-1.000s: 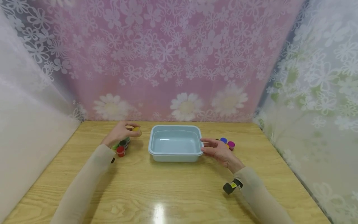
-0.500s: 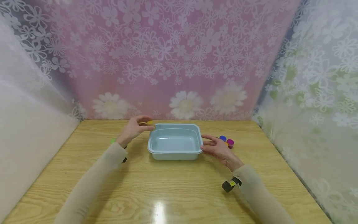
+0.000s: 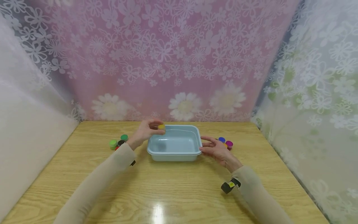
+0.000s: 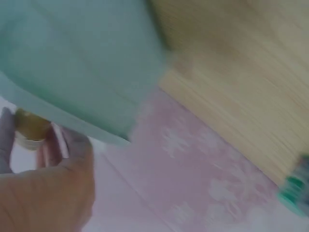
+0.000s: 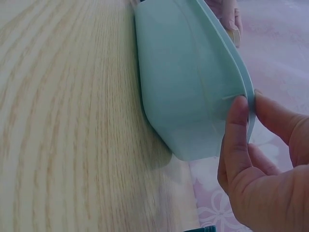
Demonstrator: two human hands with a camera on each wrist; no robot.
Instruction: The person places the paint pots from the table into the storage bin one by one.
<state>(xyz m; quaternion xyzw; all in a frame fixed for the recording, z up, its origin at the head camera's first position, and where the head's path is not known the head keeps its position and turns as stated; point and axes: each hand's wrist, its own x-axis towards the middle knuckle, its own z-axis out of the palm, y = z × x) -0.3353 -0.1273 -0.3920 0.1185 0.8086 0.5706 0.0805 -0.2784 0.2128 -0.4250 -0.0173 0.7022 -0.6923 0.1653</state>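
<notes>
My left hand [image 3: 144, 133] pinches a small paint pot with a yellow lid [image 3: 161, 127] between thumb and fingers, above the back left part of a light blue plastic basin [image 3: 174, 158]. In the left wrist view the pot [image 4: 32, 126] shows beyond the basin's rim, somewhat blurred. My right hand [image 3: 221, 152] holds the basin's right rim. Its thumb lies on the rim and its fingers against the outer wall [image 5: 188, 72] in the right wrist view. No objects show inside the basin.
Left of the basin stand light green [image 3: 113, 144], dark green [image 3: 124, 137], black [image 3: 121, 142] and partly hidden red [image 3: 117, 148] pots. Blue [image 3: 222, 140], magenta [image 3: 229, 144] and orange [image 3: 225, 145] pots stand behind my right hand. A flowered curtain [image 3: 179, 62] borders the wooden table [image 3: 167, 193].
My left hand has carried the yellow-lidded paint pot rightward from beside the left pots to over the basin. The right hand stays at the basin's rim.
</notes>
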